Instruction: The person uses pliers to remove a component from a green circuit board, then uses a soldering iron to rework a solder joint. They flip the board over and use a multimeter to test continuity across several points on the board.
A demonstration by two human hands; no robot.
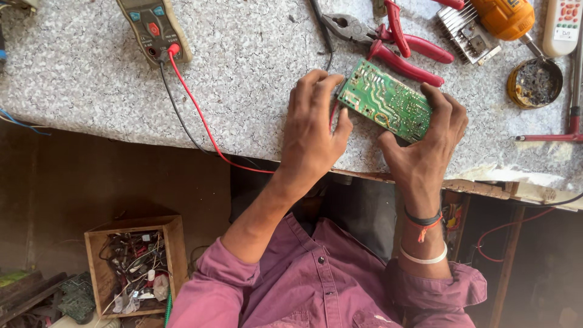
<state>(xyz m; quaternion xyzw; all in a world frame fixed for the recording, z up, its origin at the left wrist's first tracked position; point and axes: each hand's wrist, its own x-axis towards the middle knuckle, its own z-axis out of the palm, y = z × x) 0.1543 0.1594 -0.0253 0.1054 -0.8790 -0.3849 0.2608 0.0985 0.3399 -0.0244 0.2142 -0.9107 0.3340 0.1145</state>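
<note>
Board: we see a green circuit board [385,100], solder side up, pale traces and joints showing, tilted on the speckled bench [255,54].
Left hand [313,130]: fingers curled over the board's 9 o'clock edge, gripping it.
Right hand [425,143]: clasping the 3 o'clock end.
Progress: board held, not probed; multimeter [155,27] lies at 10 o'clock, pliers [388,45] at 12.

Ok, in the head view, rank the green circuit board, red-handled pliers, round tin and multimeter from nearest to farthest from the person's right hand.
1. Green circuit board: held by the right hand, at its fingertips.
2. Red-handled pliers: just beyond the board, toward the top of the view.
3. Round tin: off to the right on the bench.
4. Multimeter: far left, past the left hand.
</note>
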